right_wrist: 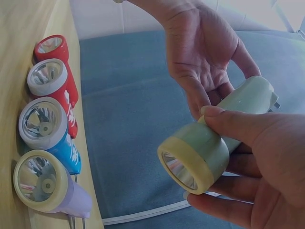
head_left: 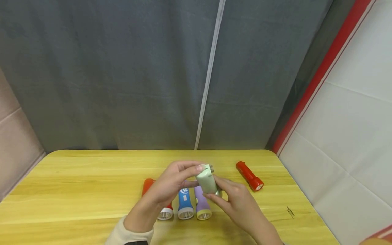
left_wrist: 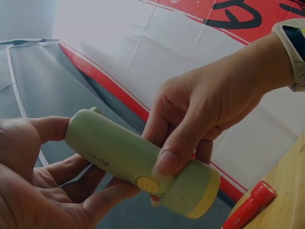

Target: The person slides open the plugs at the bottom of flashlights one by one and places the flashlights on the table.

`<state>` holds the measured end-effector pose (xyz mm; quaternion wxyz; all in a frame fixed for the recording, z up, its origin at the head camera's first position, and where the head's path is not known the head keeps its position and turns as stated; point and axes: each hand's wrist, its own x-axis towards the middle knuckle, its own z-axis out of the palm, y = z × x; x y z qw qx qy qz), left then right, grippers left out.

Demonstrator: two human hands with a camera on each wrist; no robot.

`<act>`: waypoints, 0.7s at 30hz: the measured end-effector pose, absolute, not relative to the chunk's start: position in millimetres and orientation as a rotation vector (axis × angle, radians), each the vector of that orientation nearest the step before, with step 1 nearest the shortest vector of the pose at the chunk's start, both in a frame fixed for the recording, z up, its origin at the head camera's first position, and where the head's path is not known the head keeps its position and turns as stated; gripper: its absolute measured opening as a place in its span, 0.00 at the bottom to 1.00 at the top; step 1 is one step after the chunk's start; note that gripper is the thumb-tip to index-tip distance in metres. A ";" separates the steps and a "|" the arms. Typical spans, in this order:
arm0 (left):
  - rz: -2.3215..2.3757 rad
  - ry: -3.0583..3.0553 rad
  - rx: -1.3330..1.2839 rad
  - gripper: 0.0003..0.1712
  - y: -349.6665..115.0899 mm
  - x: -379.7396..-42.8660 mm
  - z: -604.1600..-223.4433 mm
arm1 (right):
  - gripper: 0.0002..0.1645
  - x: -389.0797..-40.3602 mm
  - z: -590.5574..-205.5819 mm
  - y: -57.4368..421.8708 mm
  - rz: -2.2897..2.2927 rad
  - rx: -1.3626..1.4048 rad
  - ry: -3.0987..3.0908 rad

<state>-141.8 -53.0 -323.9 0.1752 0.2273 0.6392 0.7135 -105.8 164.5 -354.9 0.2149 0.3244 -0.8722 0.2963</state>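
A pale green flashlight [head_left: 207, 181] is held up over the table between both hands. My right hand [head_left: 240, 203] grips it around the head end, its thumb beside the yellow switch [left_wrist: 148, 184]. At the tail end, my left hand [head_left: 171, 183] pinches the body between thumb and fingers. Metal plug prongs [head_left: 211, 168] stick out of the tail. The yellow-rimmed lens [right_wrist: 179, 170] shows in the right wrist view. Under the hands lie a purple flashlight [head_left: 201, 203], a blue flashlight [head_left: 185, 203] and a white-rimmed red flashlight [right_wrist: 68, 102], side by side.
Another red flashlight [right_wrist: 51, 46] lies at the end of the row, partly hidden by my left hand in the head view. A separate red flashlight [head_left: 249, 176] rests at the back right of the wooden table [head_left: 76, 190]. A small dark mark [head_left: 290, 212] is near the right edge. Grey cloth [head_left: 122, 75] hangs behind.
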 end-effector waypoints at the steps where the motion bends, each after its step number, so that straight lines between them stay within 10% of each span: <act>1: 2.021 1.813 0.645 0.24 -52.9 -141.9 -323.9 | 0.30 -105.6 -354.7 164.4 0.824 0.898 -2.422; 21: 2.018 1.830 0.635 0.23 -51.2 -141.1 -323.3 | 0.31 -105.2 -354.2 164.0 0.796 0.883 -2.443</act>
